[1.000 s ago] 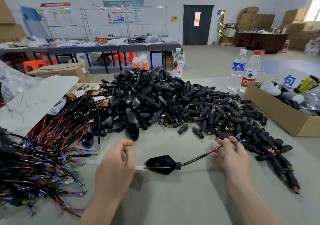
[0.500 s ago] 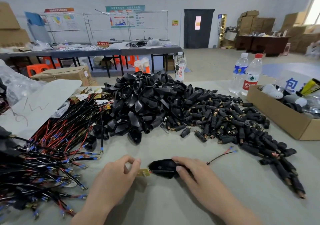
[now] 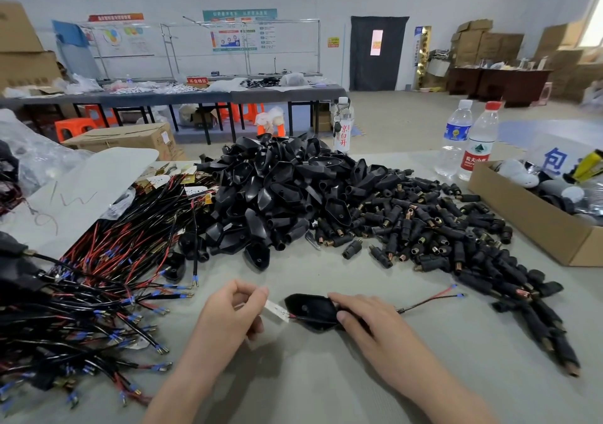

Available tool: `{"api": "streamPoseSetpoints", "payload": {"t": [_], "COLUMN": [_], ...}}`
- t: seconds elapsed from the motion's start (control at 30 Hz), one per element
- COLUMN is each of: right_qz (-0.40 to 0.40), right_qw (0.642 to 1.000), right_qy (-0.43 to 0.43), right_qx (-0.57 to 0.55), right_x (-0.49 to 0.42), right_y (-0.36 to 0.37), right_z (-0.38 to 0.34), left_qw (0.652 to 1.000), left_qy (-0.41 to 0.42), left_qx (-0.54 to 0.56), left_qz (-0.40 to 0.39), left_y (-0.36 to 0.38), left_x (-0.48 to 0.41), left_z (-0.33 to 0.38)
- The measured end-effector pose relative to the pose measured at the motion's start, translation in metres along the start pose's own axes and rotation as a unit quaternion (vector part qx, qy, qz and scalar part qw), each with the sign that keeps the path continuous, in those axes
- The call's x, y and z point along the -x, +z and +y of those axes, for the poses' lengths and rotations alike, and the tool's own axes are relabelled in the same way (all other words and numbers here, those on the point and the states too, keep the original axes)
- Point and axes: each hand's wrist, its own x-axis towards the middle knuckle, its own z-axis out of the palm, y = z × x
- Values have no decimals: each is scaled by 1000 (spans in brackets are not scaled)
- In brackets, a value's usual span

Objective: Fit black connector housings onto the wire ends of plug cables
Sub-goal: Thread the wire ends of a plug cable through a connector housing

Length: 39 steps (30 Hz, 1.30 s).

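A black connector housing (image 3: pixel 310 309) lies on the grey table near the front, threaded on a plug cable (image 3: pixel 427 300) whose red and black wires with blue-sleeved tips trail to the right. My right hand (image 3: pixel 365 322) holds the housing's narrow end between thumb and fingers. My left hand (image 3: pixel 231 316) pinches the pale metal terminal strip (image 3: pixel 275 309) that sticks out of the housing's wide end. A large heap of empty housings (image 3: pixel 277 195) sits behind.
A tangle of red and black cables (image 3: pixel 98 276) covers the left of the table. Small black cylindrical plugs (image 3: pixel 440 227) spread to the right. A cardboard box (image 3: pixel 535 221) stands at the right edge, two water bottles (image 3: pixel 470 139) behind it.
My right hand left the wire ends and came in to hold the housing. The cable's free wires now lie on the table. My left hand keeps its pinch on the terminal.
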Motion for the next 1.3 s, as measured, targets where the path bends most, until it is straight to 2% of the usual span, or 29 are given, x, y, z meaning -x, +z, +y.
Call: {"api": "streamPoseSetpoints", "payload": {"t": [0.23, 0.43, 0.7, 0.97, 1.1, 1.3], "right_qz": [-6, -26, -16, -9, -14, -9], "right_qw": [1000, 999, 1000, 1000, 1000, 1000], "right_qy": [5, 4, -6, -4, -3, -9], "right_qx": [-5, 19, 26, 17, 16, 9], "right_x": [-2, -4, -5, -5, -5, -5], "right_y": [1, 2, 7, 6, 5, 5], "right_z": [1, 3, -5, -11, -12, -13], "left_qw": [998, 993, 983, 946, 942, 936], "left_qy": [58, 101, 132, 222, 237, 244], "left_qx": [25, -63, -116, -230, -232, -253], "left_qz": [21, 24, 46, 56, 56, 12], "left_y": [-4, 12, 36, 37, 37, 38], "left_x": [1, 5, 4, 5, 4, 4], "left_z": [1, -6, -15, -21, -24, -24]}}
